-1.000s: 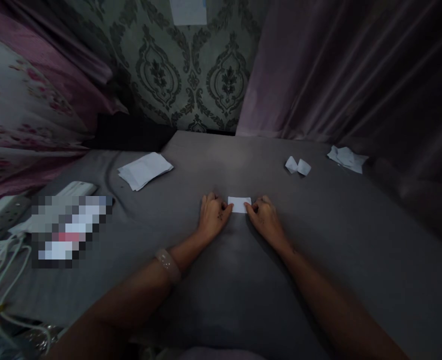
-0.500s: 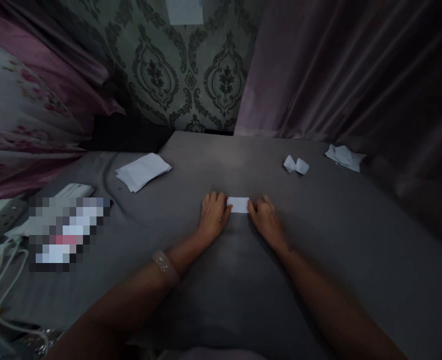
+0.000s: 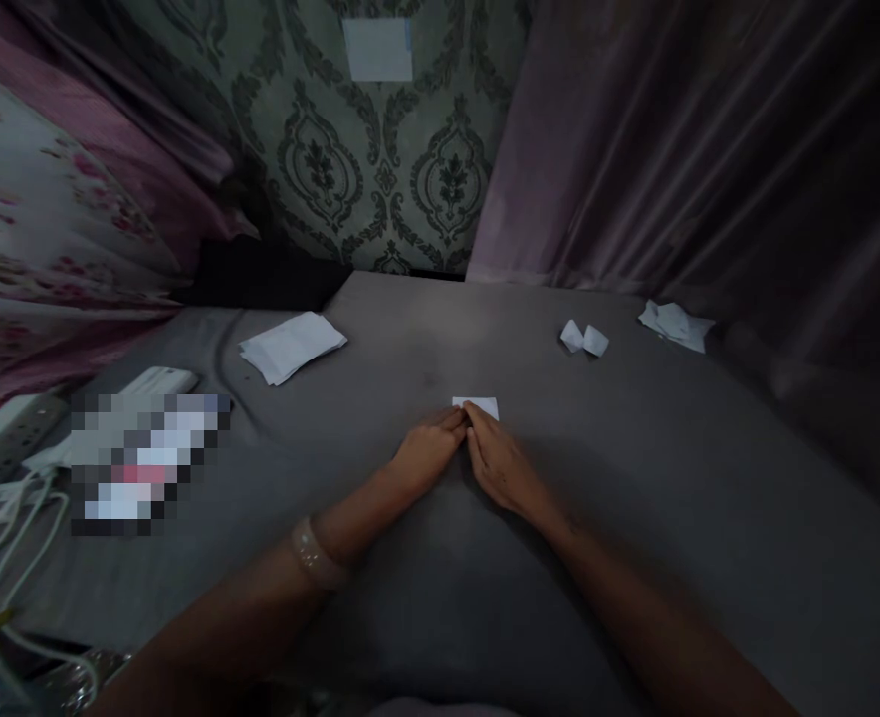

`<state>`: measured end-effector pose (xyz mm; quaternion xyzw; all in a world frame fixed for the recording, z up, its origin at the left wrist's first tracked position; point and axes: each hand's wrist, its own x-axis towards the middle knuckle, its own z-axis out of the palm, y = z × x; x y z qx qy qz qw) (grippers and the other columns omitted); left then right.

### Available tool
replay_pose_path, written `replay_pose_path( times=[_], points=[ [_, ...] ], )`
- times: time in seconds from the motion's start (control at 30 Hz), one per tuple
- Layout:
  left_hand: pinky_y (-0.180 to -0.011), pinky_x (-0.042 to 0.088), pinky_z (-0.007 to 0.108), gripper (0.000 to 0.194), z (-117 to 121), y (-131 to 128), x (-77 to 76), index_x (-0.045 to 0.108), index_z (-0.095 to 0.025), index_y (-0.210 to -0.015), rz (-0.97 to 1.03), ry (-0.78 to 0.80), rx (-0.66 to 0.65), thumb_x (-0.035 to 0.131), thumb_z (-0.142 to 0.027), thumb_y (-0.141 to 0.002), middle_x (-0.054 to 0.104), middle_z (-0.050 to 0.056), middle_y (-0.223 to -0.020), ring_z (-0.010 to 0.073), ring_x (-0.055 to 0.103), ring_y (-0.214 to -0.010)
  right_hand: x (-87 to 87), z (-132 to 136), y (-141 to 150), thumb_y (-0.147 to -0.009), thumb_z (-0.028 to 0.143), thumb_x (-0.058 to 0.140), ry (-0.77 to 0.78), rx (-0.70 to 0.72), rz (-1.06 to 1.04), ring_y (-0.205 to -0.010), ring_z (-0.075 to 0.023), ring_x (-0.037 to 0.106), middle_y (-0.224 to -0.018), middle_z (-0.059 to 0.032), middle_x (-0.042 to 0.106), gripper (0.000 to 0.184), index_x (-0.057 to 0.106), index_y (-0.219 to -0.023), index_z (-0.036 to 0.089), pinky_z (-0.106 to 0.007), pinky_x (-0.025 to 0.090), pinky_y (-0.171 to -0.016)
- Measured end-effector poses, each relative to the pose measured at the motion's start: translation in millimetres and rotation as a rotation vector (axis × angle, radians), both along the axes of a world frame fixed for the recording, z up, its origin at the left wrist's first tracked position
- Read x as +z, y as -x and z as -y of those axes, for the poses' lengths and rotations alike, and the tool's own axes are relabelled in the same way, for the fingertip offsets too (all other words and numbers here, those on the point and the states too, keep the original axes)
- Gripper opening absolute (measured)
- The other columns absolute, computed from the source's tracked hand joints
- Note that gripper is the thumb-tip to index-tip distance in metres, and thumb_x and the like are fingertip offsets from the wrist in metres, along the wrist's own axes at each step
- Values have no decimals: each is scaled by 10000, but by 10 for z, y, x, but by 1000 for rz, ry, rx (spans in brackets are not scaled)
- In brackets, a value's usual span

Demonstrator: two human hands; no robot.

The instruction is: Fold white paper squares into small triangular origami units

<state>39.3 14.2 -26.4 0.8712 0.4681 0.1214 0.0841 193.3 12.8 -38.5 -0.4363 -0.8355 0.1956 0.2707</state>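
A small folded white paper lies flat on the grey cloth, its near part covered by my fingers. My right hand rests over it with straight fingers laid across its near left part. From the left, the outstretched fingertips of my left hand reach the paper's near left corner and meet the right fingers there. Neither hand is wrapped round anything. A pale bangle circles my left wrist.
Loose white sheets lie in a stack at the back left. Two folded paper pieces and crumpled paper sit at the back right. A power strip, white cables and a blurred-out device occupy the left side.
My hands held the paper by its left and right ends before. Now both have come together at its near left part, fingers straightened over it. The view has tilted up slightly.
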Motion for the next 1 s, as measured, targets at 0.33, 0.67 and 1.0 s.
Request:
replay_pose_path(
  times=[0.33,0.67,1.0],
  points=[
    [-1124,348,329,474,71,193,-29,451,-175,-1390,-38,90,-7,417,-121,-920,446,72,-1467,192,393,-1366,13,58,-108,-982,340,277,-54,-13,406,-1419,-251,277,-1516,-163,334,559,370,-1437,30,-432,257,-1166],
    [-956,485,328,331,21,326,23,708,-201,-1061,276,150,169,483,-162,-822,661,56,-1232,220,614,-1127,76,72,-317,-984,409,287,-51,-55,470,-1402,-253,317,-1513,-158,337,587,376,-1439,49,-426,280,-1150],
    [-649,461,265,156,-332,10,-105,736,-148,-773,587,270,563,643,-273,-758,709,48,-752,165,626,-702,18,86,-316,-990,403,271,-36,-68,447,-1423,-234,269,-1538,-126,296,579,338,-1461,73,-430,252,-1163]
  ],
)
